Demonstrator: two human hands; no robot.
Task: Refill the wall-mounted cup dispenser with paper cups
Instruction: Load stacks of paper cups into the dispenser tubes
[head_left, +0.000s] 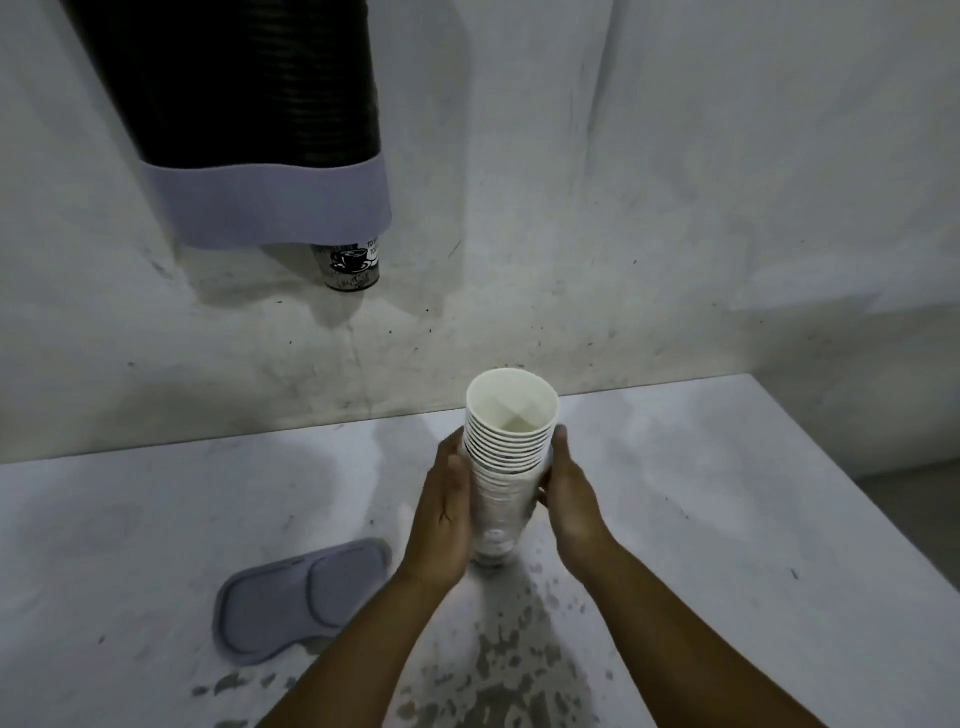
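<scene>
A stack of white paper cups (506, 452) stands upright in the middle of the view, open end up, over the white table (727, 519). My left hand (444, 514) presses against its left side and my right hand (569, 493) against its right side, so both hands clasp the stack. The wall-mounted cup dispenser (260, 124) hangs at the upper left: a dark ribbed tube with a pale grey collar at its lower end. A printed cup (353, 265) pokes out of its bottom opening.
A grey oval lid (298, 603) lies flat on the table to the left of my left forearm. The stained white wall (623, 208) rises behind the table. The table's right edge drops off at the far right.
</scene>
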